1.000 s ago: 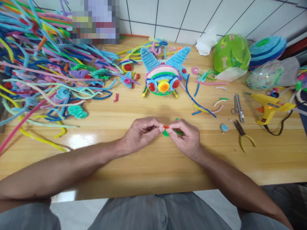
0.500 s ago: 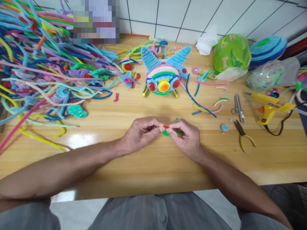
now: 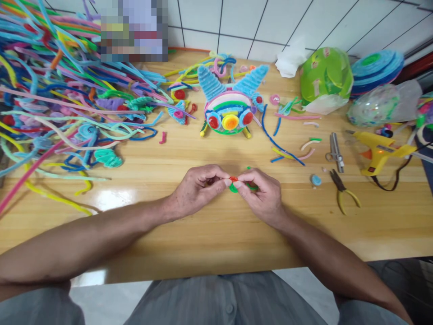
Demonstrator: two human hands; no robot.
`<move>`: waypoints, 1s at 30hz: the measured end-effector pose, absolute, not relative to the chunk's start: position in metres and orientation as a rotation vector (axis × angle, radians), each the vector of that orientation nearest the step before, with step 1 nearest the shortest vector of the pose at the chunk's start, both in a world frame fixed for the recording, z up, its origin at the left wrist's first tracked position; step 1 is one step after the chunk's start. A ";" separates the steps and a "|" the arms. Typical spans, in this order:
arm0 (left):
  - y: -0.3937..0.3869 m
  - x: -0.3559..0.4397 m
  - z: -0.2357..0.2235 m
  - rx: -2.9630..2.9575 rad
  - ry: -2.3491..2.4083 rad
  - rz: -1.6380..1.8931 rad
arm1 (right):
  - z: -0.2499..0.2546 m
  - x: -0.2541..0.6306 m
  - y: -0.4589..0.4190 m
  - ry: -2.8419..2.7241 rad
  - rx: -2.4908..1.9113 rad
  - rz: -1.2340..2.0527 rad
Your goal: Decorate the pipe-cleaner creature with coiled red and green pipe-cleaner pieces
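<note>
My left hand (image 3: 204, 188) and my right hand (image 3: 261, 194) meet over the table, thumbs and forefingers closed on a small red pipe cleaner piece (image 3: 233, 179). Just below it shows a green pipe cleaner piece (image 3: 233, 188), largely covered by my fingers; a bit more green peeks out by my right hand. I cannot tell whether red and green are joined. Behind my hands stands a pipe cleaner figure (image 3: 230, 106) with two blue ear-like horns, red discs and a yellow disc.
Loose pipe cleaners (image 3: 67, 99) heap over the left side. At right lie yellow-handled pliers (image 3: 343, 192), a slim metal tool (image 3: 335, 152) and a yellow glue gun (image 3: 380, 151). A green plastic pack (image 3: 326, 79) stands by the tiled wall (image 3: 250, 27).
Both hands keep the same pinch on the red piece. Nothing else has visibly moved apart from a slight shift of the camera.
</note>
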State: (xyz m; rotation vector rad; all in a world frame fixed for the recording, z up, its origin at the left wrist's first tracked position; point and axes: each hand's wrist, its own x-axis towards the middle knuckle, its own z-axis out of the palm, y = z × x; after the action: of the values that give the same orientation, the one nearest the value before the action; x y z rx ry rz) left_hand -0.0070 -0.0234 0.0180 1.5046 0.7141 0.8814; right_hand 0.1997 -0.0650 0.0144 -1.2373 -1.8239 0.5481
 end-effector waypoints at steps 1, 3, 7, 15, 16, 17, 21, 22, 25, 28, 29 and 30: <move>-0.023 -0.007 0.018 1.499 0.710 0.882 | 0.014 0.200 -0.065 -1.826 -1.232 0.544; -0.023 -0.007 0.018 1.487 0.704 0.879 | 0.014 0.200 -0.065 -1.828 -1.218 0.541; -0.022 -0.007 0.019 1.468 0.710 0.852 | 0.013 0.201 -0.065 -1.803 -1.231 0.581; -0.022 -0.008 0.017 1.460 0.710 0.850 | 0.012 0.202 -0.065 -1.811 -1.246 0.579; -0.022 -0.008 0.017 1.461 0.708 0.852 | 0.012 0.201 -0.065 -1.819 -1.243 0.574; -0.022 -0.008 0.017 1.463 0.705 0.855 | 0.013 0.201 -0.065 -1.825 -1.239 0.569; -0.022 -0.007 0.017 1.463 0.695 0.866 | 0.013 0.201 -0.065 -1.826 -1.213 0.562; -0.022 -0.007 0.017 1.464 0.695 0.865 | 0.013 0.201 -0.065 -1.823 -1.210 0.563; -0.022 -0.007 0.017 1.455 0.700 0.859 | 0.013 0.201 -0.065 -1.821 -1.212 0.571; -0.022 -0.007 0.017 1.442 0.696 0.862 | 0.013 0.201 -0.065 -1.818 -1.209 0.575; -0.022 -0.007 0.017 1.442 0.694 0.866 | 0.013 0.201 -0.065 -1.814 -1.204 0.576; -0.022 -0.007 0.016 1.445 0.692 0.870 | 0.013 0.201 -0.065 -1.811 -1.199 0.577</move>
State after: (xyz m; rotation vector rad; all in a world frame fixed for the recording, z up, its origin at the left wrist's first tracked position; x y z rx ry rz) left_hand -0.0070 -0.0223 0.0164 1.4454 0.6922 0.8705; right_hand 0.2012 -0.0652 0.0129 -1.1991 -1.8106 0.5768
